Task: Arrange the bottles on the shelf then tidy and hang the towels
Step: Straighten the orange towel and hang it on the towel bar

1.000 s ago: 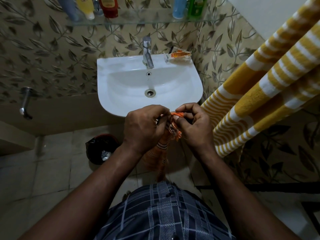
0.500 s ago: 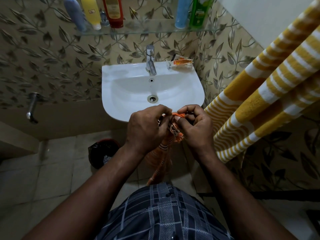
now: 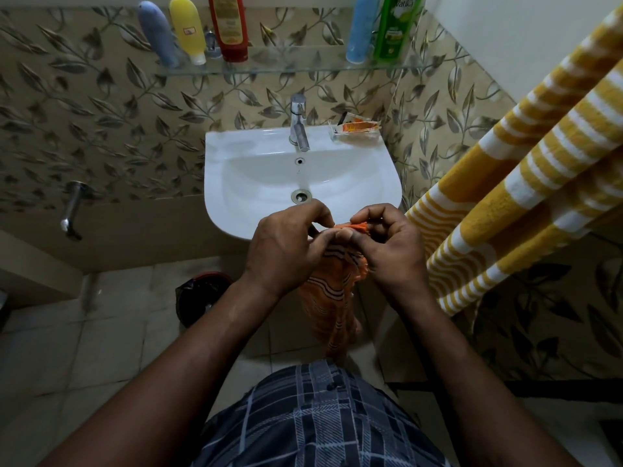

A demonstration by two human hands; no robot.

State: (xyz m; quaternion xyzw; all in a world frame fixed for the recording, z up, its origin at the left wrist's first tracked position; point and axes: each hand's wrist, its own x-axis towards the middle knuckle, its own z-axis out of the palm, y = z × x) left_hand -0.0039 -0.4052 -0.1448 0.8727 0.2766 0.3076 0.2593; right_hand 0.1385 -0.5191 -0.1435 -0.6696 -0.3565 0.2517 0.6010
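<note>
An orange towel (image 3: 328, 298) with dark wavy stripes hangs down in front of the sink, below my hands. My left hand (image 3: 286, 247) pinches its top edge on the left, and my right hand (image 3: 384, 244) pinches the same fringed edge on the right, close together. Up on the glass shelf (image 3: 303, 67) stand a blue-grey bottle (image 3: 157, 35), a yellow bottle (image 3: 187, 28), a red bottle (image 3: 229, 25), a light blue bottle (image 3: 360, 28) and a green bottle (image 3: 396, 26). A yellow-and-white striped towel (image 3: 505, 183) hangs on the right.
The white sink (image 3: 256, 176) with its chrome tap (image 3: 298, 124) is straight ahead; an orange packet (image 3: 357, 127) lies on its back right corner. A dark bin (image 3: 199, 298) stands on the tiled floor below left. A chrome wall tap (image 3: 72, 210) sticks out at left.
The view has tilted up, showing more of the shelf and bottles. My hands have spread slightly along the orange towel's top edge, and more of its striped cloth shows below.
</note>
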